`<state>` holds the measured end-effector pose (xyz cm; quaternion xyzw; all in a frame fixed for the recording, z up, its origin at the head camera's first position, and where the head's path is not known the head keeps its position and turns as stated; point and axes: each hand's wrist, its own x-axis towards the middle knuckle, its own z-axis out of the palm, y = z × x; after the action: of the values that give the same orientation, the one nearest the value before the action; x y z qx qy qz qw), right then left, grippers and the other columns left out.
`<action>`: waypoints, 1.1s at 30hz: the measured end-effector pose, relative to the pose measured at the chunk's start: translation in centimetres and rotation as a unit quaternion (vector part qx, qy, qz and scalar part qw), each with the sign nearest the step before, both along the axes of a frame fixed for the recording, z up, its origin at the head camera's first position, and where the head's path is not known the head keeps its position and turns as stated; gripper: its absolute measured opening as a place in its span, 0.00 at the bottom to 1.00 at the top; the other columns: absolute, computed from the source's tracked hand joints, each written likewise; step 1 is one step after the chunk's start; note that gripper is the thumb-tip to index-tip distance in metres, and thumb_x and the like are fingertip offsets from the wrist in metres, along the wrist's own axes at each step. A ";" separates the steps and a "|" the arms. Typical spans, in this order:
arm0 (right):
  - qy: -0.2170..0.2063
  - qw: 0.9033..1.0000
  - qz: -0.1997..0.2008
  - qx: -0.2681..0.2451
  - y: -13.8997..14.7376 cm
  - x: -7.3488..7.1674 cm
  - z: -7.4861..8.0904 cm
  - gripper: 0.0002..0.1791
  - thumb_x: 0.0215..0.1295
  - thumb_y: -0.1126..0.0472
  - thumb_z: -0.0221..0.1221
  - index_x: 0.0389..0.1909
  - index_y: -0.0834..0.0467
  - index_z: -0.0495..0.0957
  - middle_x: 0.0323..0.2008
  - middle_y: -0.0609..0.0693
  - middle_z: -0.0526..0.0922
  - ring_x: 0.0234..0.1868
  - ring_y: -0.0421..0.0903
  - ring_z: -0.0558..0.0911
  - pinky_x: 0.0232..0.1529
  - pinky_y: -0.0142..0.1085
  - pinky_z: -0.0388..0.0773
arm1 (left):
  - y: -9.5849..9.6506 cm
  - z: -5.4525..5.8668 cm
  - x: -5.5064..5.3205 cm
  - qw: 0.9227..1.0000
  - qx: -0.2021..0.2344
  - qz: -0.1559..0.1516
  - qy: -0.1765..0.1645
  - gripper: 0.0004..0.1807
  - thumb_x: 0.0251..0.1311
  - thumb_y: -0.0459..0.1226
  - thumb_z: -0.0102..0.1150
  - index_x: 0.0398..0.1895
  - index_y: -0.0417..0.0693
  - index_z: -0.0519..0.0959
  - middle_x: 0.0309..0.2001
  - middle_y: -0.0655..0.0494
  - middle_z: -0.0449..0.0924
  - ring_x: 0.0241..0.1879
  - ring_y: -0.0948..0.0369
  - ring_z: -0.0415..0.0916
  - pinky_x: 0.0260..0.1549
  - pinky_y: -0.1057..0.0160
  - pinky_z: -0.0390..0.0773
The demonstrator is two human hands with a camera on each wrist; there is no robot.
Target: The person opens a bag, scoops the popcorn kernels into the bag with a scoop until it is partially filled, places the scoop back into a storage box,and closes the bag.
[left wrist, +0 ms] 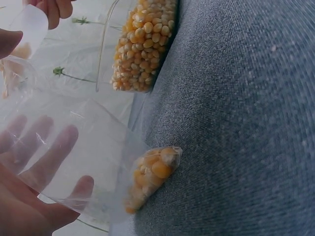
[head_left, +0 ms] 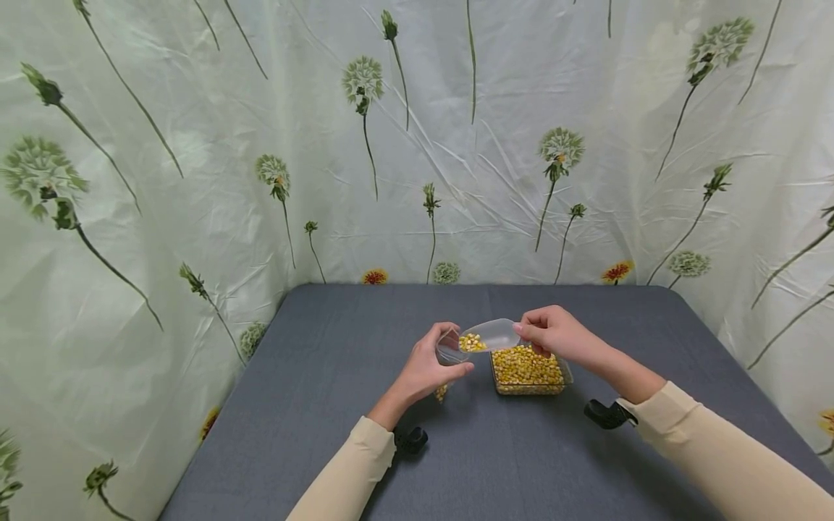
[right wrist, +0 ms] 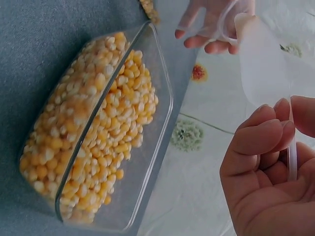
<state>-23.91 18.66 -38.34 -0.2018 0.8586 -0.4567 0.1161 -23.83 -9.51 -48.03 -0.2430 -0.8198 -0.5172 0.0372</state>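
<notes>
A clear plastic bag (left wrist: 93, 132) hangs from my left hand (head_left: 419, 370), whose thumb and fingers curl around its mouth. Several corn kernels (left wrist: 150, 174) fill the bag's bottom corner, which touches the table in the left wrist view. My right hand (head_left: 557, 333) grips the handle of a translucent plastic scoop (head_left: 499, 333). Yellow kernels (head_left: 472, 342) lie in the scoop's front end, which is at the bag's mouth. Below the right hand, a clear rectangular container (right wrist: 171, 98) holds a heap of corn kernels (right wrist: 118, 113).
A dark grey cloth (head_left: 313, 405) covers the table. Behind it hangs a pale curtain (head_left: 313, 94) with a dandelion print. Black straps with mounts (head_left: 609, 414) sit at both wrists, below the cream sleeves (head_left: 704, 449).
</notes>
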 end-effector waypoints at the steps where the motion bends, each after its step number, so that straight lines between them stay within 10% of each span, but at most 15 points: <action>1: 0.006 1.000 0.002 0.004 -0.2 0.0 0.0 0.20 0.76 0.53 0.56 0.27 0.64 0.76 0.18 0.52 0.71 0.18 0.49 0.69 0.21 0.40 0.70 | 0.0 0.0 0.0 1.000 -0.002 0.002 -0.001 0.35 0.56 0.50 0.73 0.65 0.53 0.70 0.54 0.60 0.76 0.51 0.62 0.76 0.50 0.51 0.76; 33: 0.227 0.968 -0.005 0.103 -3.2 1.7 0.1 0.10 0.73 0.56 0.61 0.28 0.46 0.78 0.20 0.41 0.71 0.18 0.40 0.68 0.23 0.37 0.67 | 0.1 -0.5 -0.1 0.999 0.024 0.013 -0.020 0.33 0.53 0.53 0.75 0.60 0.63 0.71 0.54 0.59 0.77 0.50 0.59 0.77 0.45 0.55 0.78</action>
<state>-22.17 15.47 -38.20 -0.2829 0.9059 -0.3086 -0.0636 -23.92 -9.45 -48.56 -0.2214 -0.8106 -0.5411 0.0333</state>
